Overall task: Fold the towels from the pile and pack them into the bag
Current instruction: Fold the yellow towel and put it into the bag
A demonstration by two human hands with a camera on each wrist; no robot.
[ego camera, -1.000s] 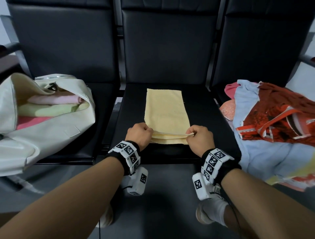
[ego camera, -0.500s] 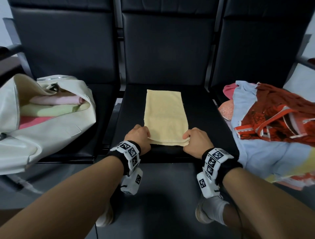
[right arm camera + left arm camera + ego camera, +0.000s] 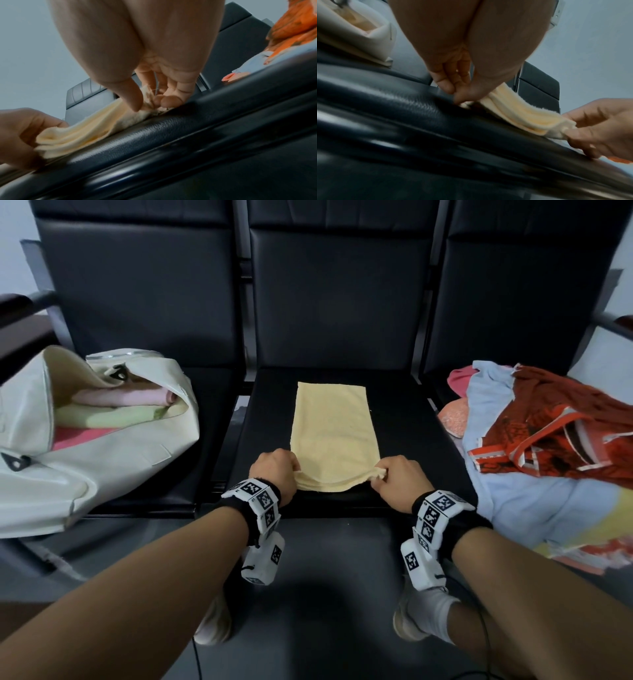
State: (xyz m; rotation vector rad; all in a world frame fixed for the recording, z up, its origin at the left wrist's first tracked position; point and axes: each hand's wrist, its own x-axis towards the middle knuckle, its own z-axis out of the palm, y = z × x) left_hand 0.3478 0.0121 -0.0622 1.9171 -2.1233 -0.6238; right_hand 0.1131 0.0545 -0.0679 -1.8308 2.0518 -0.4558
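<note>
Overhead, the yellow towel (image 3: 334, 436) lies lengthwise on the middle black seat (image 3: 411, 440), left hand (image 3: 274, 475) and right hand (image 3: 399, 479) pinching its near corners. Only the wrist views show the stacked layers between thumb and fingers (image 3: 447, 83). Only the head view shows the cream bag (image 3: 113, 460) holding folded towels (image 3: 120, 405) and the towel pile (image 3: 548, 440).

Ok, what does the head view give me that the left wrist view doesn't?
Head view only: the yellow towel laid full length on the middle seat, folded towels inside the white bag, and the pile on the right seat. Left wrist only: the towel's stacked layers at its near edge, seen end-on. Both: the left hand and right hand each pinching a near corner.
</note>
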